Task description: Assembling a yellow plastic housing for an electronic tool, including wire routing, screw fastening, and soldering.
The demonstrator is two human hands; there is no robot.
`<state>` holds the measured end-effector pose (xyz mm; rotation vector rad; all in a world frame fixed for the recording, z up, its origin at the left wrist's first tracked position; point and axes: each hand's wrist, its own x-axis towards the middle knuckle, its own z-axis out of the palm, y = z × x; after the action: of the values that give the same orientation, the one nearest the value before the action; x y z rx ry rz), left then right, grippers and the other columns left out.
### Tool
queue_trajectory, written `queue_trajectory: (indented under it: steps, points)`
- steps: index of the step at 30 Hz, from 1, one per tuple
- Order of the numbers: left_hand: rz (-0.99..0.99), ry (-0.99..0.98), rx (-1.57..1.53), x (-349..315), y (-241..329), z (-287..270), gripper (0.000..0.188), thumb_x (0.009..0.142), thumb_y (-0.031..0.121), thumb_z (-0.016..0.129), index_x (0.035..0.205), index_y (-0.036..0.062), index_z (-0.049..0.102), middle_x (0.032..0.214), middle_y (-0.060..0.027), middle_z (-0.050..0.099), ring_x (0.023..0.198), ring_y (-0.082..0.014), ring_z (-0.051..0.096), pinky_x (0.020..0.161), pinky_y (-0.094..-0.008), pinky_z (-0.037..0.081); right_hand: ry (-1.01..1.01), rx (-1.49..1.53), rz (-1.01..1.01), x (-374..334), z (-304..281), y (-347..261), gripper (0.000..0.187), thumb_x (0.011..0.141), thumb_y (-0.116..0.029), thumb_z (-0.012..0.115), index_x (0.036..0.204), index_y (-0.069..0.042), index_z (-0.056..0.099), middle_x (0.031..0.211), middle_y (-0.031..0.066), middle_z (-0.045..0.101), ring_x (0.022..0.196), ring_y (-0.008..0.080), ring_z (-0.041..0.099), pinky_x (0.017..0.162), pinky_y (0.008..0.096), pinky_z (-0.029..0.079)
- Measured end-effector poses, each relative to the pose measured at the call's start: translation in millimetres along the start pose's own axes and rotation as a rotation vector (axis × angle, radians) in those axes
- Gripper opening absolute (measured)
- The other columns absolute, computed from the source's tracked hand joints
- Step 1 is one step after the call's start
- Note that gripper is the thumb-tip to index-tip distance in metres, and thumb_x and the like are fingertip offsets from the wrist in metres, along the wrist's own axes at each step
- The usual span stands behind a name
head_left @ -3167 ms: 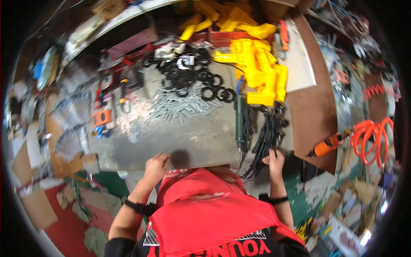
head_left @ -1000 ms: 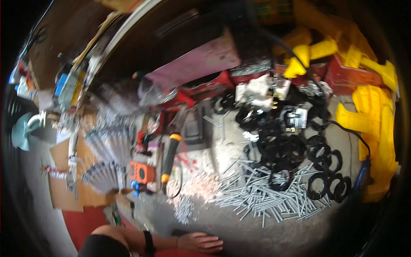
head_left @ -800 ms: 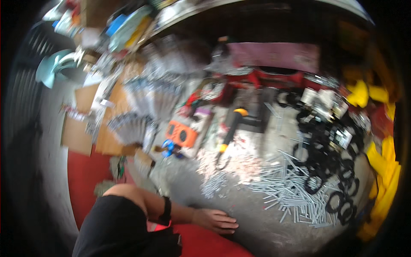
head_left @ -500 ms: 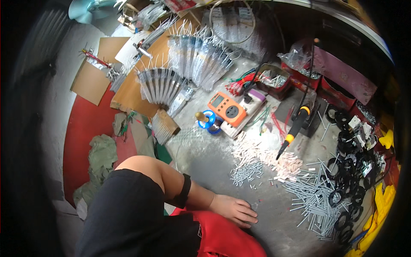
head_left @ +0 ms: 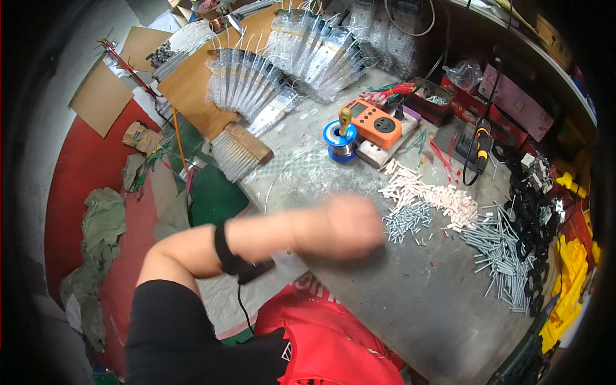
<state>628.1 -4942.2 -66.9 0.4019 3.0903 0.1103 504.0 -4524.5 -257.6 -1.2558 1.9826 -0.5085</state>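
My left hand is over the grey tabletop, smeared by motion, so its fingers cannot be made out. A black band with a dark box and cable circles that forearm. Just right of the hand lies a pile of short metal screws. White tube-like pieces spread beside them, and long screws are heaped farther right. Beyond the hand stand a blue spool of wire and an orange meter with a socket. My right hand is not in view.
A wooden brush lies at the table's left edge, near rows of plastic-wrapped parts. A black and yellow soldering iron is at the back right. Red bins, black rings and yellow pieces line the right side.
My left hand has moved from low on the tabletop up toward the short screws, and is now blurred. The whole view has shifted. The soldering iron's handle appears more upright and farther right.
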Motion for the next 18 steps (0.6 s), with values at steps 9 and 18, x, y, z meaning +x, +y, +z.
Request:
queue_trajectory:
  steps: [9, 18]
  points:
    - [-0.932, 0.479, 0.294, -198, -217, 38, 0.044, 0.080, 0.020, 0.067, 0.120, 0.0042, 0.058, 0.126, -0.0218, 0.052, 0.116, -0.0378, 0.049, 0.098, -0.0441, 0.040, 0.068, 0.024, 0.429, -104, -18, -151, 0.030, 0.082, -0.024, 0.061, 0.109, -0.012, 0.063, 0.092, 0.0166, 0.066, 0.089, 0.0350, 0.063, 0.077, 0.0428, 0.050]
    - [-0.525, -0.177, -0.888, -122, -58, -13, 0.013, 0.079, 0.007, 0.063, 0.090, 0.0027, 0.065, 0.078, -0.0060, 0.066, 0.073, -0.0160, 0.064, 0.069, -0.0286, 0.050, 0.615, 0.914, 0.710, -180, 196, -138, 0.028, 0.081, -0.020, 0.059, 0.104, -0.005, 0.066, 0.100, 0.0199, 0.066, 0.092, 0.0351, 0.064, 0.081, 0.0410, 0.049]
